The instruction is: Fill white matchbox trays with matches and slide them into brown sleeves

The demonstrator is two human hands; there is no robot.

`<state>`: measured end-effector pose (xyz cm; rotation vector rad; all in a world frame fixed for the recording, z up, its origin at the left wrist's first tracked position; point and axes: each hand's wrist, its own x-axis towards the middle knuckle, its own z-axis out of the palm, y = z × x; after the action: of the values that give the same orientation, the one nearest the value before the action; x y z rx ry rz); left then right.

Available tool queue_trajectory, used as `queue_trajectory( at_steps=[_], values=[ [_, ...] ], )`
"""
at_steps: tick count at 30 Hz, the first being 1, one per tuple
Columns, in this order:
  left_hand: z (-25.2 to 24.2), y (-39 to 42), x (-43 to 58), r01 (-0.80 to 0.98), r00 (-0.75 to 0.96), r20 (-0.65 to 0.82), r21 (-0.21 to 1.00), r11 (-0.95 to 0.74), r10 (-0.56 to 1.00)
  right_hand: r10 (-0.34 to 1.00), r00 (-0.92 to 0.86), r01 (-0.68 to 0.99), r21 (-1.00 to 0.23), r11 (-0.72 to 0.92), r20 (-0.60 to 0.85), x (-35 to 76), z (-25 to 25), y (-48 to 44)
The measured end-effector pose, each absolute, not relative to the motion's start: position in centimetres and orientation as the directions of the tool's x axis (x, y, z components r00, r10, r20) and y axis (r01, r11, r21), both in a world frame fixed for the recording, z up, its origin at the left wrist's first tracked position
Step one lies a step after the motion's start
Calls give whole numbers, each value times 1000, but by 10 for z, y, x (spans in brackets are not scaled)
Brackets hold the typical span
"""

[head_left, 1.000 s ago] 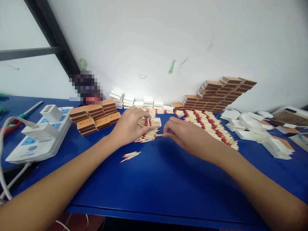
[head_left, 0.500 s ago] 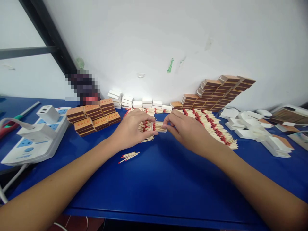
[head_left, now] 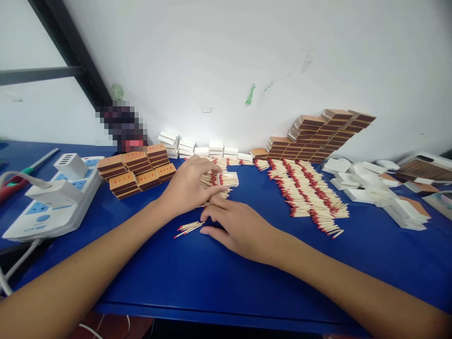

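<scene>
My left hand (head_left: 192, 183) grips the left end of a white matchbox tray (head_left: 233, 178) between thumb and fingers. Red-tipped matches lie inside the tray. More matches (head_left: 210, 181) are spread on the table, partly hidden behind that hand. Lower down, my right hand (head_left: 240, 228) is beside a small bunch of loose matches (head_left: 187, 228). Its thumb and forefinger are apart, one on each side of the matches' right ends; whether they touch is unclear.
Rows of matches (head_left: 307, 193) cover the table's right part. Filled-looking matchboxes are stacked at left (head_left: 136, 172) and back right (head_left: 318, 139). White trays (head_left: 370, 181) lie heaped at right; more white trays (head_left: 216, 149) line the wall. A power strip (head_left: 60, 202) sits far left.
My right hand has left the tray and moved down and left to the loose matches. My left hand still holds the tray, now slightly farther back.
</scene>
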<state>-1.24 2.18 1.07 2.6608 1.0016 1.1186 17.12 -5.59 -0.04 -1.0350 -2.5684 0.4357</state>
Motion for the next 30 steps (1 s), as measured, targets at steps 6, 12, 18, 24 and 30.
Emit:
queue_trajectory(
  at_steps=[6,12,18,24,30],
  values=[
    [12,21,-12,544,528,588,320,-775,613,732,-679,648,-422,634,58,165,3,-53],
    [12,23,-14,564,538,590,278,-777,602,756,-654,721,-314,618,-11,176,6,-51],
    [13,24,-16,579,545,590,250,-776,596,776,-629,729,-315,608,42,203,17,-45],
    [10,26,-17,569,562,573,256,-781,597,788,-579,697,-375,611,208,235,32,-28],
    [10,22,-13,534,571,549,317,-784,611,808,-483,747,-323,581,336,251,25,-7]
  ],
)
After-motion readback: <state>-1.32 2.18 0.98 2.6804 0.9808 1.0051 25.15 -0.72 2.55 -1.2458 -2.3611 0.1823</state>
